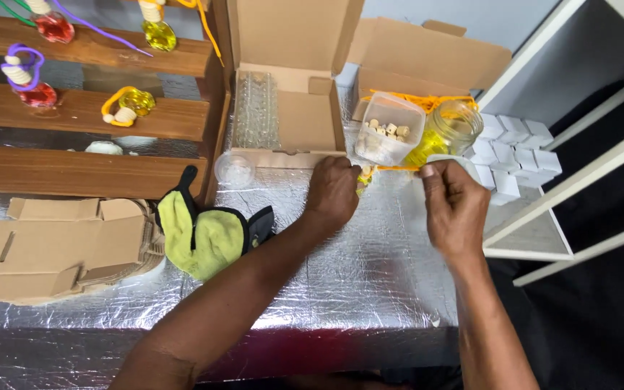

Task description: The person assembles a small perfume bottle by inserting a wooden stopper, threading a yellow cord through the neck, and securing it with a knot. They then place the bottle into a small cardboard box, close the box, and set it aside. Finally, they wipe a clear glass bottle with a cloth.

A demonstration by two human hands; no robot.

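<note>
Orange cord [397, 168] stretched between both hands over the foil-covered desk [341, 274]: left hand [332, 192] fingers pinched shut on one end, right hand [455, 206] fingers gripping the other.

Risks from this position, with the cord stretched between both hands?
1. The orange cord runs taut between the left hand and right hand, close to the glass jar of yellow liquid; a tug might tip it.
2. The open tub of corks sits beside the jar and may get knocked over too.
</note>
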